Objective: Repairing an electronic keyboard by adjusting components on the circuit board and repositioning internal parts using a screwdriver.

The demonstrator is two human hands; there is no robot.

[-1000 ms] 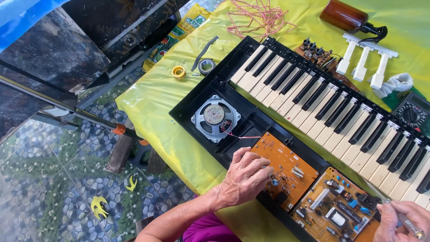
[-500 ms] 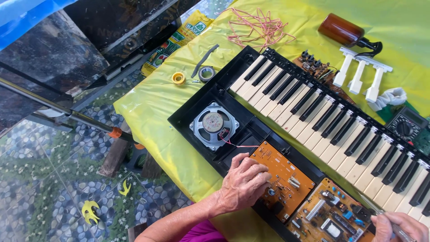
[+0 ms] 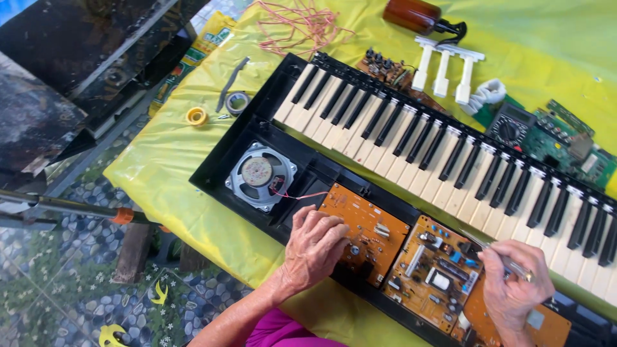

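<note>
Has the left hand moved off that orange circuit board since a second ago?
No. The left hand still rests on the left orange circuit board, just right of the round speaker.

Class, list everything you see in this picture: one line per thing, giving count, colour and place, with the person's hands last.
keyboard: one, black case, white and black keys, opened on the cloth
cloth: one, yellow, under everything
speaker: one, grey, keyboard's left end
circuit boards: three, orange-brown, inside the case
loose keys: three, white, top centre
bottle: one, brown, top
wires: bundle, pink, top
tape rolls: two, yellow and grey, left
meter: one, dark, right
green board: one, right
left hand: on the leftmost board
right hand: holding a thin tool
</note>
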